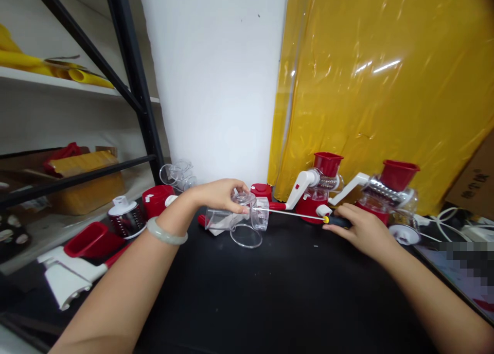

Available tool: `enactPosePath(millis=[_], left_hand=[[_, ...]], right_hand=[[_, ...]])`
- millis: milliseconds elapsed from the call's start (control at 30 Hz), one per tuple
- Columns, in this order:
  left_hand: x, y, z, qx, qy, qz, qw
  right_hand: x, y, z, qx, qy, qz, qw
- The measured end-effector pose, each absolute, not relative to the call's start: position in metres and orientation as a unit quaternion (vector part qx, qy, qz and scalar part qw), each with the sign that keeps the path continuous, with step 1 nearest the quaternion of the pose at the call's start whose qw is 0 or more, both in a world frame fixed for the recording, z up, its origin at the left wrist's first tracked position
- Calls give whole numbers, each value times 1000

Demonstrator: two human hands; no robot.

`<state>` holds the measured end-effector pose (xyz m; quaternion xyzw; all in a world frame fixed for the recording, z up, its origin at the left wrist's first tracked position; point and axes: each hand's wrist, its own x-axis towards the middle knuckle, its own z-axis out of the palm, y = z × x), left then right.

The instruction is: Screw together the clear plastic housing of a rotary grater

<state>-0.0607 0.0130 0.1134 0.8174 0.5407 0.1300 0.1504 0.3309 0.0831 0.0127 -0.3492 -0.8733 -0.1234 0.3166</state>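
Observation:
My left hand (pixel 224 195) grips a clear plastic grater housing (pixel 246 221) from above, its round openings facing down and to the sides, just over the black table. In my right hand (pixel 357 225) is a screwdriver (pixel 293 214) with a dark handle and a yellow collar. Its long metal shaft points left and its tip meets the clear housing beside my left fingers. Whether the tip touches a screw is too small to tell. Behind the housing lie a red part (pixel 261 190) and a white part with a red end.
Two assembled red rotary graters (pixel 328 164) (pixel 399 175) stand at the back right. To the left are a drum grater (pixel 126 217), a red hopper (pixel 87 241) and a white handle part (pixel 67 274). A black-framed shelf (pixel 142 122) rises on the left; white cables (pixel 443 223) lie right.

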Motion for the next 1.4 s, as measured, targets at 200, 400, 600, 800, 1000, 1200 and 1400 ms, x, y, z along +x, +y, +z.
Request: enactPosePath(millis=[200,400,600,800,1000,1200,1400], left_hand=[[-52,4,91,823,525,169,138],[-47,-9,69,830,505,213,104],[-48,-17,53,845,474,243,49],[-41,-19,49,841,493,224,17],[-42,-16,47,835,502,224,8],[-45,-12,41,836,498,230,-2],[-44,-11,38,838,496,227,-6]], right_hand=[[345,85,17,-349,-891,-13,290],[353,79,-3,-342,-887,12,311],[356,67,-12,-338,-870,-69,352],[364,66,-13,-378,-855,-61,351],[367,63,-6,-371,-839,36,397],[365,63,-5,-453,-718,196,491],[370,71,-15,-423,-719,298,464]])
